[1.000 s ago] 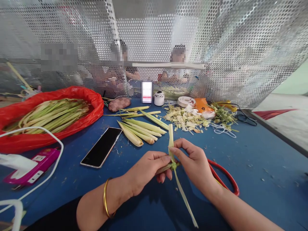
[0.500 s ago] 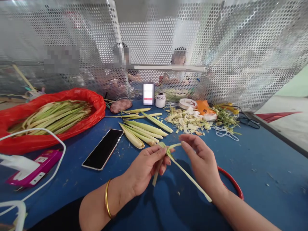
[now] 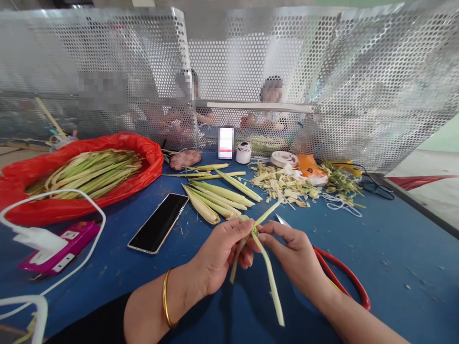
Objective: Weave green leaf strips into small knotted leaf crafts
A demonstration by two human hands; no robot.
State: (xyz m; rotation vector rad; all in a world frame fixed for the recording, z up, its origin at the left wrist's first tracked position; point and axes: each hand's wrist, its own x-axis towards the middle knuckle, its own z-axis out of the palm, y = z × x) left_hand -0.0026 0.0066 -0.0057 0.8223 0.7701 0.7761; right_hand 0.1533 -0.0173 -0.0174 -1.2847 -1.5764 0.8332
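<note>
My left hand [image 3: 229, 246] pinches the folded middle of some pale green leaf strips [image 3: 268, 270] between thumb and fingers. One strip end points up and to the right, and others hang below. My right hand [image 3: 289, 243] is closed at the fold, its thumb and forefinger pressed together beside the left fingertips; what exactly lies between them is partly hidden. Red-handled scissors [image 3: 353, 282] lie under my right wrist, with a blade tip showing beyond the hand. Just past my left hand is a fan of pale leaf pieces [image 3: 218, 198] on the blue table [image 3: 376, 267].
To the left stand a red bag [image 3: 152, 160] of long leaves, a black phone [image 3: 159, 223] and a magenta power strip [image 3: 68, 246] with a white cable. Leaf scraps [image 3: 276, 184], a tape roll [image 3: 284, 158] and a white jar [image 3: 243, 153] sit toward the perforated metal screen [image 3: 236, 62]. People sit behind it.
My right hand has moved left and down from a strip's end to the fold. That strip now points up to the right, while the long hanging one has swung down more steeply.
</note>
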